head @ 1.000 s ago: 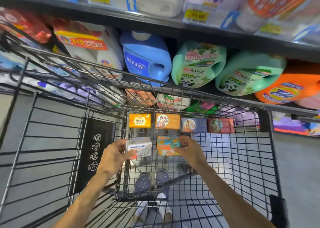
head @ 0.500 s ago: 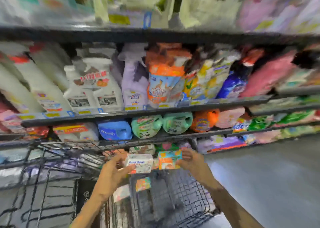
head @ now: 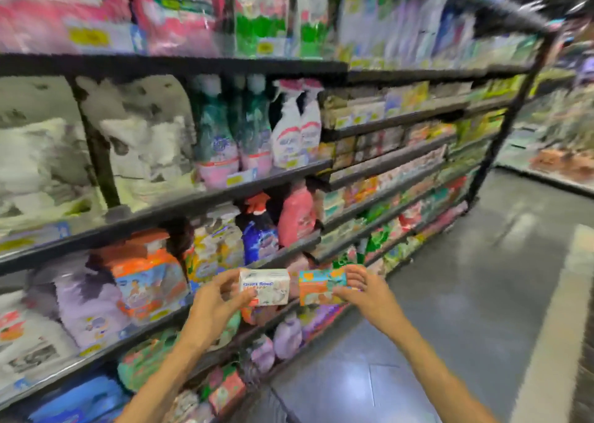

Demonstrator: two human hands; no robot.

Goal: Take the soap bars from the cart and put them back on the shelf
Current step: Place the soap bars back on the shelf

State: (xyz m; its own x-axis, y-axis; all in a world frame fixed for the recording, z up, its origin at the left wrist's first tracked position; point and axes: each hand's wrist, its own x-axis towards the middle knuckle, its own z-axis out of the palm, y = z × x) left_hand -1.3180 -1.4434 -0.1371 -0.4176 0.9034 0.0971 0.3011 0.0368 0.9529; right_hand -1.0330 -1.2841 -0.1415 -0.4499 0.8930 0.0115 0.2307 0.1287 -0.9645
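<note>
My left hand (head: 217,303) grips a white goat soap box (head: 265,286) by its left end. My right hand (head: 361,291) holds an orange and teal soap box (head: 319,286) by its right end. Both boxes are held side by side, nearly touching, in front of the lower shelves. Rows of small boxed soaps (head: 379,140) fill the shelf section (head: 385,123) further right. The cart is out of view. The picture is blurred by motion.
Black shelving runs from the left to a corner post (head: 501,140) at the right. Detergent pouches (head: 144,281), spray bottles (head: 295,133) and white bags (head: 144,133) fill the near section. A grey floor aisle (head: 466,294) opens to the right.
The view has swung up and to the right, away from the cart. Both hands have lifted the two soap boxes out of the cart and carried them level with the shelves.
</note>
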